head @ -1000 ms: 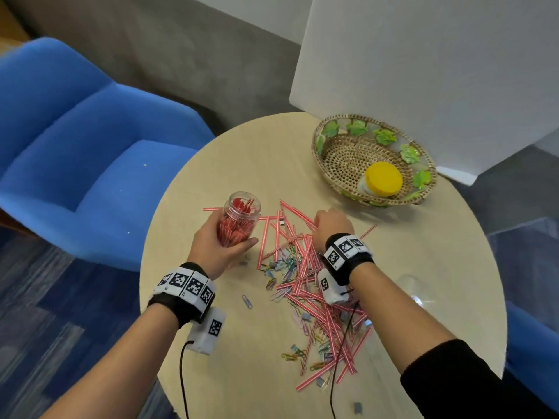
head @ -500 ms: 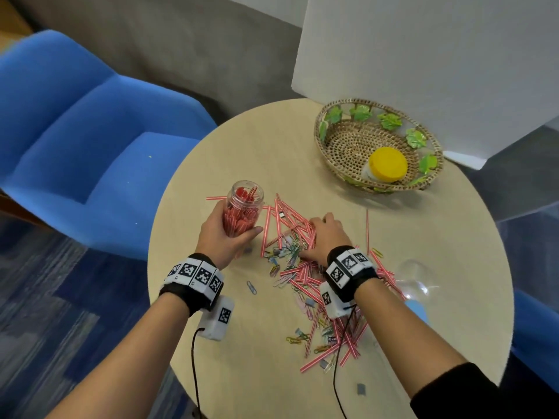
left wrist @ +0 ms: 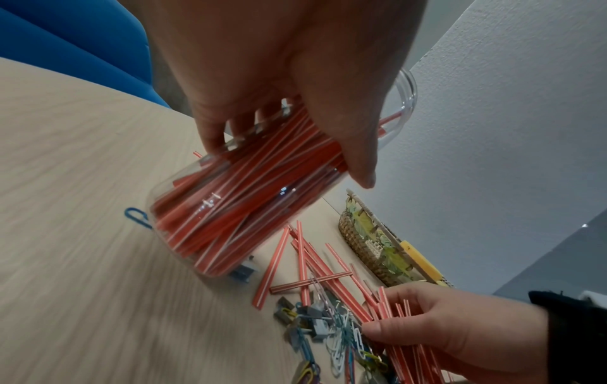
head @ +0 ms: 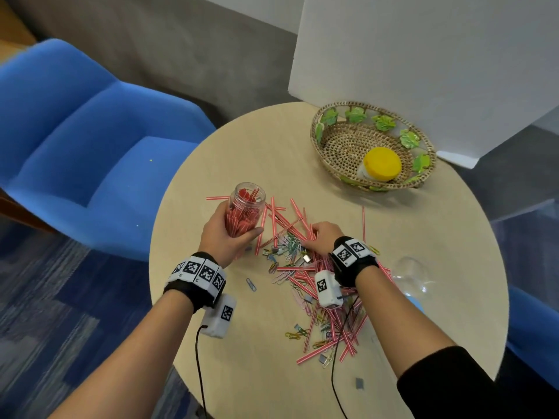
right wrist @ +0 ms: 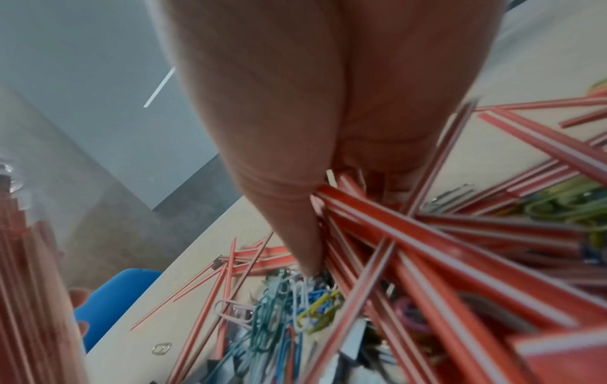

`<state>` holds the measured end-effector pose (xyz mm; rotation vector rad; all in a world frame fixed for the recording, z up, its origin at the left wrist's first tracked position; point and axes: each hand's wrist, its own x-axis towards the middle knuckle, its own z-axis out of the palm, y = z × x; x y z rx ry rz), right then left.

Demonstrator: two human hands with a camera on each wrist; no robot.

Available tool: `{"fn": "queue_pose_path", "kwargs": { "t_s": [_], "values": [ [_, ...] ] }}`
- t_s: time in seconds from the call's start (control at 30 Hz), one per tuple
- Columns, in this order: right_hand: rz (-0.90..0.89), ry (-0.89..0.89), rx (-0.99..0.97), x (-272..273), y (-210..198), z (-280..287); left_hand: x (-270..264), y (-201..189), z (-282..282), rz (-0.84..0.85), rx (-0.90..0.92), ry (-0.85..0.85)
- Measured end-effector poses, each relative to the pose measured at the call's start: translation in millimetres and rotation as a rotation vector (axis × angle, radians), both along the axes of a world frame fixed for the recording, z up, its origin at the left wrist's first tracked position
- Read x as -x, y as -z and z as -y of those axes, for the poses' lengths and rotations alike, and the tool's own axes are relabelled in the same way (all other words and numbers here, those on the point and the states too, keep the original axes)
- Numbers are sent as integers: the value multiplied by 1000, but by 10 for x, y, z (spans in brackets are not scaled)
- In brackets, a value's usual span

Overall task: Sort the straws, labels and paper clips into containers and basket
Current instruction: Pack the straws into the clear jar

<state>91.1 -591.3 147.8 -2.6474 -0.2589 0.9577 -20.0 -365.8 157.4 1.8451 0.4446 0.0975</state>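
Observation:
My left hand (head: 225, 235) grips a clear plastic jar (head: 245, 208) packed with red-and-white straws (left wrist: 249, 181), held tilted just above the round table (head: 236, 146). Right of it lies a heap of loose straws (head: 290, 222) mixed with coloured paper clips (head: 287, 247). My right hand (head: 323, 237) is down on that heap, its thumb and fingers (right wrist: 295, 207) closed round a bunch of straws (right wrist: 377, 215). Small grey labels (head: 359, 383) lie scattered near the table's front edge. The woven basket (head: 338, 146) stands at the back right.
A container with a yellow lid (head: 381, 163) lies inside the basket. A clear empty container (head: 411, 275) rests on the table by my right forearm. A blue armchair (head: 75, 152) stands left of the table, and a white board (head: 423, 62) rises behind the basket.
My right hand has slid back from the far straws onto the middle of the heap and gathered a bunch. The jar in my left hand has stayed nearly in place.

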Motion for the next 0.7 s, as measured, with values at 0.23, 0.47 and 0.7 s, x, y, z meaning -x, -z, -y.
{"fn": "queue_pose_path", "kwargs": {
  "t_s": [0.23,0.47,0.7],
  "values": [
    [52,88,-168,10,46,228,34,21,29,-9,-35,13],
    [-77,527,-682,62,43,403,62,20,66,-8,-77,45],
    [-310,912,-1190,168,-135,508,102,5,182,-18,-128,83]
  ]
}}
